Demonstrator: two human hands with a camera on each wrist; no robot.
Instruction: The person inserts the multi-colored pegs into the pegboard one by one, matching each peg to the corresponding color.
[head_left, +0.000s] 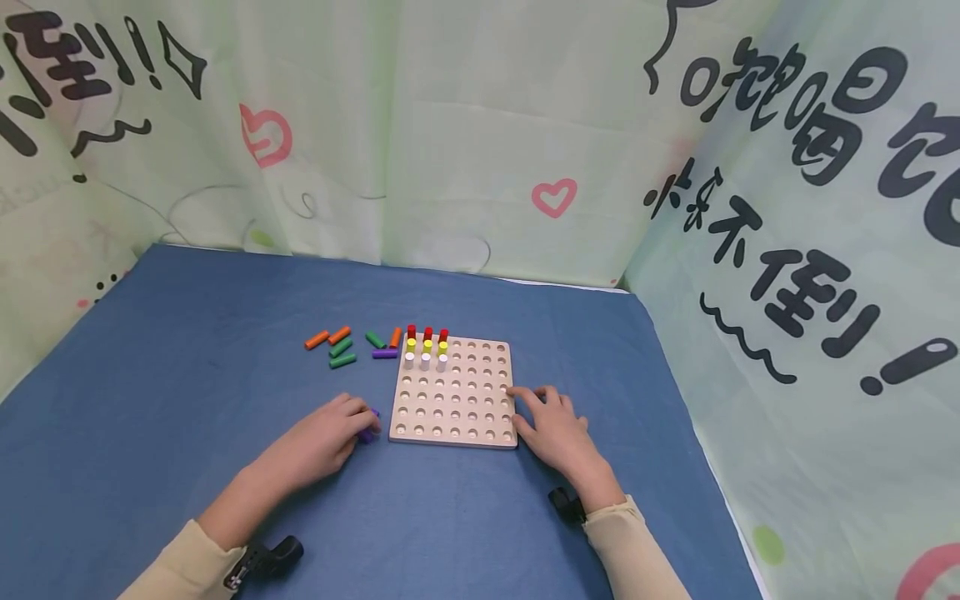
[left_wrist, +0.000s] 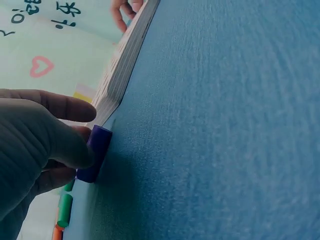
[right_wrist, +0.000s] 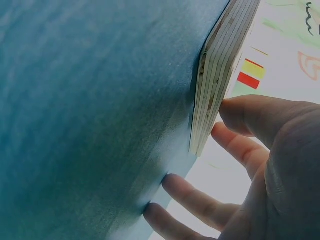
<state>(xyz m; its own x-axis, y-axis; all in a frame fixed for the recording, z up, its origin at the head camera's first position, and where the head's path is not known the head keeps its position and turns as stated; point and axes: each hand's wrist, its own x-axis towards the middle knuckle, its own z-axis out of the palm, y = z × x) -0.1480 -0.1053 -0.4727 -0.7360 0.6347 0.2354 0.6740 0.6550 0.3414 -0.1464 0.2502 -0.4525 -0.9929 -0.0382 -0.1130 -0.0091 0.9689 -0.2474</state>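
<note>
A wooden pegboard (head_left: 454, 408) lies flat with its holes facing up. Rows of red pegs (head_left: 427, 333), yellow pegs (head_left: 427, 347) and white pegs (head_left: 425, 363) stand upright in its far left part. Just left of the board's near corner, my left hand (head_left: 333, 437) pinches a purple peg (left_wrist: 95, 154) low over the cloth, the thumb across its side. The fingers partly hide this peg in the head view. My right hand (head_left: 557, 429) rests at the board's right edge; thumb and index finger touch the edge, and other fingertips rest on the cloth in the right wrist view.
Loose orange pegs (head_left: 317, 340), green pegs (head_left: 342, 361) and another purple peg (head_left: 386, 354) lie on the blue cloth (head_left: 225, 350) left of the board. A printed curtain (head_left: 465, 150) rises behind the table and along its sides.
</note>
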